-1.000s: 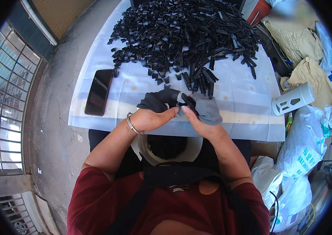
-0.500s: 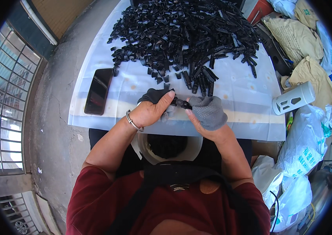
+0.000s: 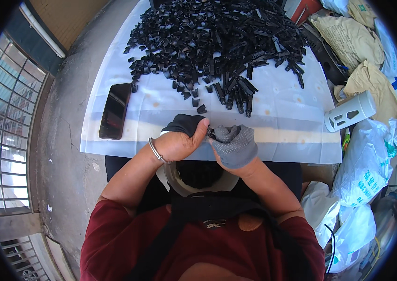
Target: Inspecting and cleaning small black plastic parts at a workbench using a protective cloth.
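My left hand (image 3: 182,138), its fingers covered in black cloth and its thumb bare, is closed at the near edge of the table. Against it, my right hand (image 3: 235,145), in a grey dotted finger covering, is closed too. Between the two thumbs shows a small black plastic piece (image 3: 211,134), gripped from both sides; most of it is hidden by the fingers. Just beyond my hands lie a loose curved black clip (image 3: 202,109) and several long black plastic parts (image 3: 239,100). Farther back a big heap of black plastic parts (image 3: 208,42) spreads over the table.
A phone (image 3: 115,111) lies on the white tablecloth (image 3: 156,100) to the left. At the right edge a white cup-like container (image 3: 350,111) lies tilted. A pale tub (image 3: 179,180) with black pieces inside sits below the table edge. Filled bags (image 3: 362,173) crowd the right side.
My right hand has moved left, close against my left hand, and the black piece between them is now mostly covered. A curved clip near my left fingers now lies uncovered on the cloth.
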Tool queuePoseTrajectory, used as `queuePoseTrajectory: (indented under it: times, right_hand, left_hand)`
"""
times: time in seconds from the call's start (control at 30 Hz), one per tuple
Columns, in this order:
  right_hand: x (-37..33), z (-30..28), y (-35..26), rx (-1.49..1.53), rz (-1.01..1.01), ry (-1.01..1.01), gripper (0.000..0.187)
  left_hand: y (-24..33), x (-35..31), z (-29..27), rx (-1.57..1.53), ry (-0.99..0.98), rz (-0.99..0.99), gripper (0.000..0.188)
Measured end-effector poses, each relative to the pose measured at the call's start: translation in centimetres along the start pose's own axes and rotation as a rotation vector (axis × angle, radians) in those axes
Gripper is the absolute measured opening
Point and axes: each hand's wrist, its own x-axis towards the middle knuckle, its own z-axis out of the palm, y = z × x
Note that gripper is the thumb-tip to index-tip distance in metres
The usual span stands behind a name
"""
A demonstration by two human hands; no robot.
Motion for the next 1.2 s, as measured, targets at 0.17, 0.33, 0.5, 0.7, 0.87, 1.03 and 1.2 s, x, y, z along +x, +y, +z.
queuePoseTrajectory:
  times: [0.17,0.33,0.5,0.7,0.87,1.03,1.2]
  right_hand:
    - [-0.9,-0.4,-0.8,-0.032,0.036,-0.108,0.009]
    - [0.8,-2.9,-0.3,0.391,0.190,-0.293,0.017]
    - [0.0,-3.3,7.6,-0.169,0.230,-0.059,0.027]
    - [-0.5,-1.8,8.7,-0.239,0.106,-0.029,0.030]
    - [-1.9,-1.6,7.3,-0.185,0.202,-0.129,0.019]
    - [-0.2,-3.1,5.5,-0.018,0.378,-0.263,0.023]
    - [-0.6,-2.2,3.7,0.309,0.385,-0.216,0.025]
  left_hand:
    - [1.7,-0.3,-0.6,0.020,-0.147,-0.083,0.036]
    - [0.9,0.2,-2.5,0.250,0.002,-0.057,0.040]
    - [-1.7,1.7,0.6,0.650,0.334,0.083,0.023]
    - [-2.3,2.1,1.6,0.645,0.212,0.123,0.017]
    - [-1.8,2.2,1.6,0.685,0.173,0.155,0.015]
    - [-2.4,1.5,1.3,0.682,0.093,0.139,0.020]
    - [-0.5,0.9,0.3,0.218,0.077,-0.003,0.029]
